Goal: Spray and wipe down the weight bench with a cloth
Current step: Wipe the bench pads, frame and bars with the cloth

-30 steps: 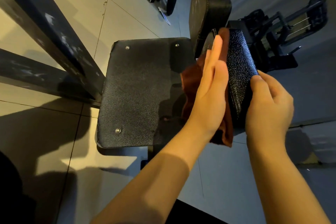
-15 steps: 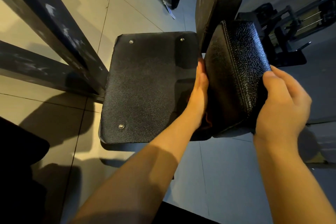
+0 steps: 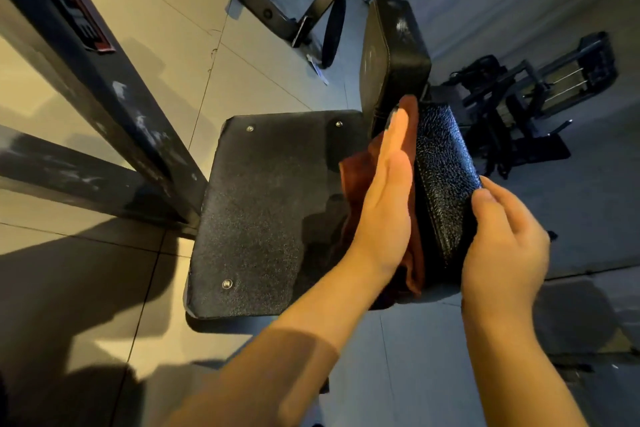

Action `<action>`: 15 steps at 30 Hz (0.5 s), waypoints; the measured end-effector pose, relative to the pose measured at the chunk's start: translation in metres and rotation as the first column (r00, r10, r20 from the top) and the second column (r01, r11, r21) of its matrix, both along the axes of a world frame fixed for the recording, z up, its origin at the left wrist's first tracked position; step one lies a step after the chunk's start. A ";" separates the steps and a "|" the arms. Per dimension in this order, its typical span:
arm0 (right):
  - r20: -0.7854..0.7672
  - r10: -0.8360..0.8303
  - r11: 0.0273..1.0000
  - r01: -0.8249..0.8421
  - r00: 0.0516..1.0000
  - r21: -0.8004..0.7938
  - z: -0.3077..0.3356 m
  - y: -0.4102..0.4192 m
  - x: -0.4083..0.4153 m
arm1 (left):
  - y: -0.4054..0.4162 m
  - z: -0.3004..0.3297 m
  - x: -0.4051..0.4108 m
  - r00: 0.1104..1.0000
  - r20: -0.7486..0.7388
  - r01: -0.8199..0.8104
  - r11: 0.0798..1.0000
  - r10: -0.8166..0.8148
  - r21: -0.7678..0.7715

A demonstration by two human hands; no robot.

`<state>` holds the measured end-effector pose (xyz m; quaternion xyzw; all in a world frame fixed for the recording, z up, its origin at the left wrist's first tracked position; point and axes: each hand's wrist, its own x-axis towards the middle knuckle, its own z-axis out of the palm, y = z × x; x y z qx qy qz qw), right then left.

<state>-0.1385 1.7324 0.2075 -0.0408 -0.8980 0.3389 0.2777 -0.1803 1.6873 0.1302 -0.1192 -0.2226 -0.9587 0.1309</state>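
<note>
Left hand (image 3: pixel 384 204) flat, fingers straight and pressing; right hand (image 3: pixel 502 239) curled, gripping.

My flat left hand (image 3: pixel 384 198) covered most of the rust-red cloth (image 3: pixel 356 180), and the side of the seat pad (image 3: pixel 441 180) it pressed against was out of my sight. I could not see my right hand's (image 3: pixel 502 246) fingertips, curled behind the pad's far edge. The red label (image 3: pixel 81 15) on the steel upright (image 3: pixel 114 104) was cut off at the top and unreadable.
</note>
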 end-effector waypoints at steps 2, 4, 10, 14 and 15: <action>-0.013 -0.009 1.000 0.009 1.000 0.017 0.000 0.001 -0.001 | -0.002 0.009 -0.021 0.996 0.030 -0.077 0.995 0.078 -0.058; -0.017 0.008 1.000 -0.007 1.000 0.026 0.000 0.001 -0.001 | 0.007 -0.001 -0.041 0.992 0.076 -0.094 0.993 0.100 -0.076; -0.086 0.052 0.998 -0.049 0.995 0.045 -0.002 0.003 0.002 | 0.055 -0.048 -0.043 0.883 0.392 0.252 0.966 -0.256 0.064; -0.113 0.077 0.997 -0.073 0.991 0.037 -0.003 0.003 0.002 | 0.071 -0.050 -0.002 0.862 0.394 0.289 0.948 -0.317 0.132; -0.113 0.079 0.996 -0.076 0.990 0.037 -0.003 0.003 0.002 | 0.070 -0.046 0.010 0.857 0.403 0.284 0.947 -0.322 0.153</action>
